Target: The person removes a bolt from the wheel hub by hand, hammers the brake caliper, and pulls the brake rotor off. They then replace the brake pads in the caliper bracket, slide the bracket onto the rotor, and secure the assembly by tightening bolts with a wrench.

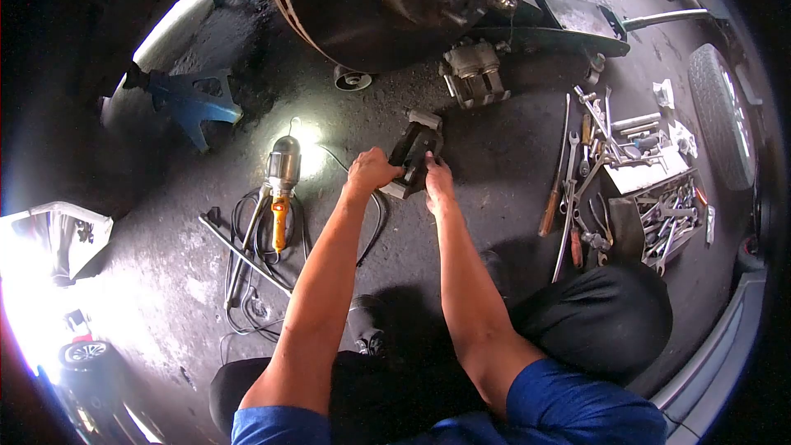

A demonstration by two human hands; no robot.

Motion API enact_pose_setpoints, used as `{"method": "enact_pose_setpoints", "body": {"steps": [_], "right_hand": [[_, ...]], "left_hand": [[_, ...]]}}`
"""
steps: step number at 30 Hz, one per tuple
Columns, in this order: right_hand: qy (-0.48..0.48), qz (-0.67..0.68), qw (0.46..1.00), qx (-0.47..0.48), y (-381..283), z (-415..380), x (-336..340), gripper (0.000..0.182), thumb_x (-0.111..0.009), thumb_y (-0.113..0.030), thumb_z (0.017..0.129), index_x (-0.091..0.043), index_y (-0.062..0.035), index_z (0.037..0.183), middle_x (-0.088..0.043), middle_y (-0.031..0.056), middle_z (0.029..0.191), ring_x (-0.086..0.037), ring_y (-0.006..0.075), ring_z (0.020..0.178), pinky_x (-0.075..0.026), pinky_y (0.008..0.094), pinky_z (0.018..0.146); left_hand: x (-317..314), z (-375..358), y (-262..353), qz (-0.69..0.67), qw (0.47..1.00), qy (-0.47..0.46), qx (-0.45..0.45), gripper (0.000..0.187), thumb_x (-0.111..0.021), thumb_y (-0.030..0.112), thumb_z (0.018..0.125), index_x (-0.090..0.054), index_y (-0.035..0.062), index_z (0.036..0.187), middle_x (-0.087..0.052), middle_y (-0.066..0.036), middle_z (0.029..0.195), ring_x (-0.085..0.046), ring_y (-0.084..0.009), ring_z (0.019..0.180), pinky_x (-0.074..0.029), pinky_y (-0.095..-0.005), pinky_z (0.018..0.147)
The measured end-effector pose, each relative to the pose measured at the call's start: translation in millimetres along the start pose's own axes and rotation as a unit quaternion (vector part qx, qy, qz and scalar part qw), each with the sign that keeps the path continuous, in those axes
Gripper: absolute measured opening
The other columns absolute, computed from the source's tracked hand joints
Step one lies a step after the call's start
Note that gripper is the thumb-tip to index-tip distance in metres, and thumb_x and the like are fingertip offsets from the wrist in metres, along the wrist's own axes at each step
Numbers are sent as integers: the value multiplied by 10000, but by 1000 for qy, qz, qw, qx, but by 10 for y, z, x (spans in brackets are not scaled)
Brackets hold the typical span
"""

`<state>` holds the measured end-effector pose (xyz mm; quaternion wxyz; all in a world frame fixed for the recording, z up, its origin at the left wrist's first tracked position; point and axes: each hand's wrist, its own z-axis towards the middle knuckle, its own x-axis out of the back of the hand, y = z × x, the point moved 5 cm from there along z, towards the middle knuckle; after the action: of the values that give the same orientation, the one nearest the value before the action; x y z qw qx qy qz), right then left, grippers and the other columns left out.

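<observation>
metal bracket (418,147) | between hands (373,170) (440,181) | both partly closed, gripping its sides

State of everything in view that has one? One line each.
Left hand, closed on metal bracket
Right hand, closed on metal bracket
Metal bracket, held between both hands
Work lamp, lit
Brake disc, wheel off, studs exposed
Tool box, open, tools inside
Blue stand, loaded or not, can't tell

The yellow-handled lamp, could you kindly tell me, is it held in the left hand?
No, the lamp lies on the floor, while the left hand holds the metal part.
</observation>
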<state>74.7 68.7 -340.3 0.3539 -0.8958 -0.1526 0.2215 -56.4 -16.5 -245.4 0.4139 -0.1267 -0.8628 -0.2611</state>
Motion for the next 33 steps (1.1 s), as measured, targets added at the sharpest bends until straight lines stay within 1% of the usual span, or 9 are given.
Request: {"method": "enact_pose_setpoints", "body": {"steps": [6, 10, 17, 18, 22, 25, 28, 31, 33], "right_hand": [[-57, 8, 998, 28, 255, 297, 122, 637, -514, -537, 956, -445, -106, 1420, -487, 137, 1423, -453, 298, 1274, -354, 481, 1020], [-32, -6, 999, 12, 284, 323, 157, 623, -503, -537, 958, -440, -129, 1425, -503, 137, 1399, -461, 305, 1253, -388, 495, 961], [-24, -67, 997, 36, -41, -7, 21, 606, -512, -506, 960, -436, -120, 1421, -524, 169, 1365, -502, 333, 1209, -406, 493, 944], [9, -78, 997, 16, -128, -113, -14, 586, -510, -470, 970, -459, -71, 1396, -551, 181, 1337, -528, 341, 1198, -410, 459, 981], [43, -131, 990, 17, -191, -70, -97, 569, -503, -410, 984, -471, 13, 1364, -533, 223, 1359, -511, 346, 1252, -397, 403, 1028], [-17, -76, 995, 67, -157, 10, -149, 577, -509, -407, 984, -459, 11, 1379, -527, 238, 1363, -499, 349, 1273, -392, 417, 1035], [35, -110, 991, 72, 40, 234, -101, 578, -511, -403, 985, -462, 23, 1372, -544, 230, 1344, -514, 345, 1252, -398, 415, 1024], [-20, -37, 995, 92, -108, 33, -182, 576, -528, -399, 981, -471, 29, 1363, -550, 216, 1342, -523, 341, 1239, -404, 412, 1015], [-13, -55, 996, 67, -85, 88, -156, 502, -525, -325, 990, -485, 8, 1363, -561, 146, 1333, -519, 257, 1220, -375, 378, 1036]], "left_hand": [[433, -172, 440, -106, 956, 228, -150, 432, -699, 364, 824, -696, -29, 1003, -668, -291, 958, -653, -430, 946, -524, -458, 838], [110, -87, 604, -54, 980, 131, -139, 348, -675, 313, 851, -700, 52, 1079, -673, -267, 925, -655, -426, 905, -525, -470, 832], [49, -90, 675, -14, 975, 151, -162, 375, -701, 294, 832, -687, 41, 1108, -674, -269, 916, -658, -426, 894, -525, -479, 821], [31, -70, 650, -16, 976, 143, -166, 375, -703, 306, 832, -693, 37, 1092, -678, -261, 917, -658, -426, 899, -526, -477, 813], [6, -22, 509, -93, 973, 179, -109, 378, -696, 343, 835, -715, 27, 1042, -679, -262, 916, -660, -422, 901, -524, -472, 814], [129, -108, 562, -97, 976, 179, -72, 395, -702, 375, 822, -725, 22, 998, -680, -261, 918, -662, -419, 899, -523, -471, 822], [122, -14, 499, -101, 977, 181, -54, 406, -709, 394, 810, -728, 16, 957, -681, -259, 917, -661, -420, 906, -522, -471, 825], [139, 75, 399, -116, 979, 149, -74, 386, -692, 372, 835, -722, 16, 981, -690, -243, 908, -670, -409, 907, -522, -452, 813], [144, 115, 304, -154, 978, 116, -78, 372, -673, 356, 858, -715, 22, 1017, -694, -234, 904, -675, -399, 909, -517, -442, 804]]}}
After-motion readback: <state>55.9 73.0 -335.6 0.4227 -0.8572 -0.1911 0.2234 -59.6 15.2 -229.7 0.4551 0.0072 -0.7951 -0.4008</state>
